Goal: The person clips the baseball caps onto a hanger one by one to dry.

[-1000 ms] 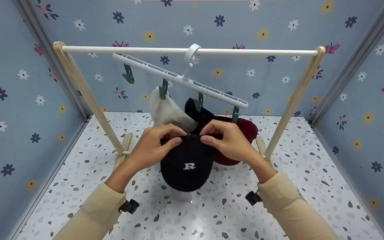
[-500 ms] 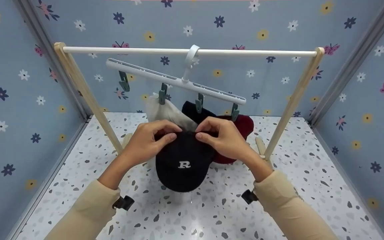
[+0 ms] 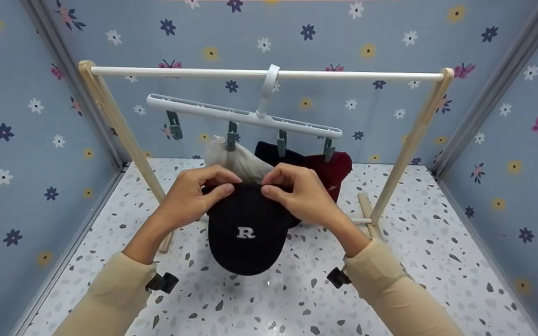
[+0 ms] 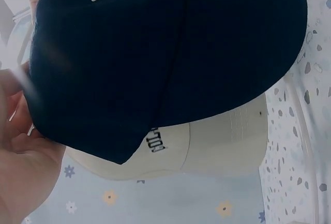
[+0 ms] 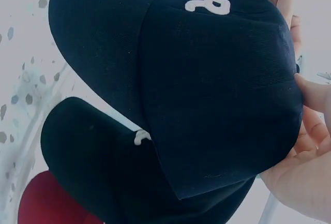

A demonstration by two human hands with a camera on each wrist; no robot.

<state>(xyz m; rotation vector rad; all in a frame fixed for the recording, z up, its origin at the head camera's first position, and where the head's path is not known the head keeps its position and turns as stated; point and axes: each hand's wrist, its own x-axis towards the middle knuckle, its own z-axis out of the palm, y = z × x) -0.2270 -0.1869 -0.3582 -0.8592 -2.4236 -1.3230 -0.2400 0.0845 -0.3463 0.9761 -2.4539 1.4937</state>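
Observation:
A black baseball cap (image 3: 248,219) with a white letter R hangs brim down between both hands. My left hand (image 3: 189,193) pinches the left side of its crown top between thumb and fingers; my right hand (image 3: 299,193) pinches the right side. Behind it is a white clip hanger (image 3: 231,113), tilted with its left end higher. Dark green clips on it hold an off-white cap (image 3: 236,158), another black cap (image 3: 269,151) and a dark red cap (image 3: 341,163). The leftmost clip (image 3: 174,126) hangs with nothing in it, apart from the held cap.
A rack with a white rail (image 3: 180,71) and wooden legs (image 3: 407,149) carries the hanger. Below lies a white speckled surface (image 3: 306,298). Blue flowered walls (image 3: 325,28) enclose the back and sides.
Both hands have carried the black cap a little to the left. The hanger has swung closer to level, its left end lower and its right end slightly higher.

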